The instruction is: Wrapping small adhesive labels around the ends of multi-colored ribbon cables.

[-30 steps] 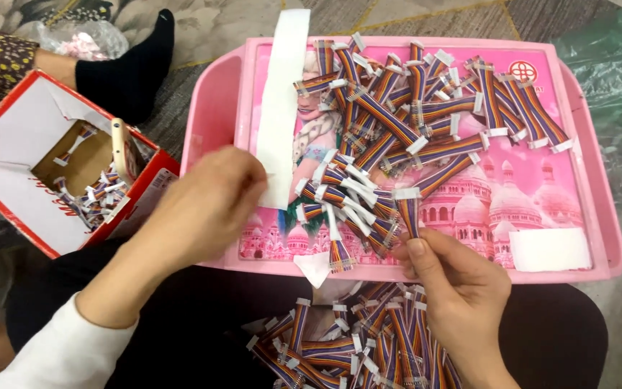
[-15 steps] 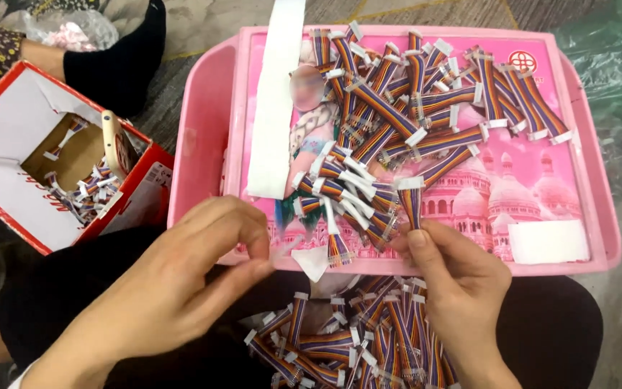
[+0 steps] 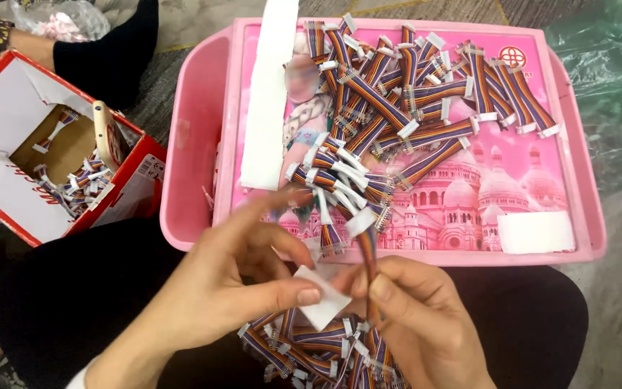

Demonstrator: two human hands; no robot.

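My left hand (image 3: 235, 288) pinches a small white paper label (image 3: 319, 297) between thumb and fingers, just in front of the pink tray (image 3: 196, 144). My right hand (image 3: 415, 313) grips one striped ribbon cable (image 3: 366, 248) with a white connector at its top end, touching the label. A heap of the same multicoloured cables (image 3: 390, 108) lies on the tray. More cables (image 3: 311, 346) are piled on my lap under both hands.
A long white paper strip (image 3: 271, 94) lies on the tray's left side, a white paper rectangle (image 3: 535, 232) at its near right corner. A red-and-white cardboard box (image 3: 52, 151) with several cables stands at left. Another person's dark sock (image 3: 106, 43) shows top left; green plastic (image 3: 613, 86) at right.
My left hand came back from the box side to the middle and took the white label. My right hand lifted one cable from the tray edge toward it.
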